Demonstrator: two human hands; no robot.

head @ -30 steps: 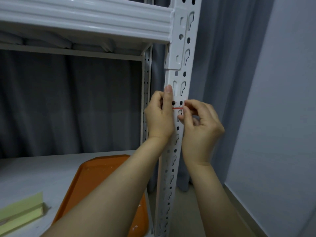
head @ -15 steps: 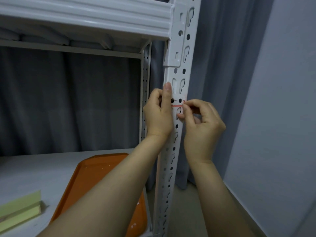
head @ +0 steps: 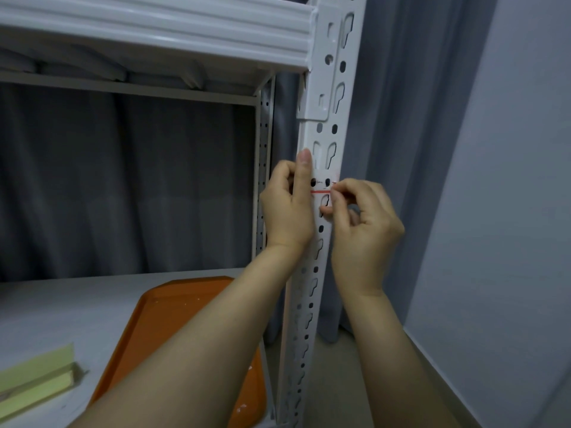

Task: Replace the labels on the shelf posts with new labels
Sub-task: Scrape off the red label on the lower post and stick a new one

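Label (head: 320, 187), white with a red line, sits on the front face of the shelf post (head: 335, 118), below the upper shelf's bracket. Right hand (head: 366, 225) pinches the label's right edge between thumb and forefinger. Left hand (head: 287, 211) lays one straight forefinger along the post's left edge at the label's other end (remaining fingers curled, nothing visible in them). Orange tray (head: 173, 322) lies on the lower shelf (head: 61, 304).
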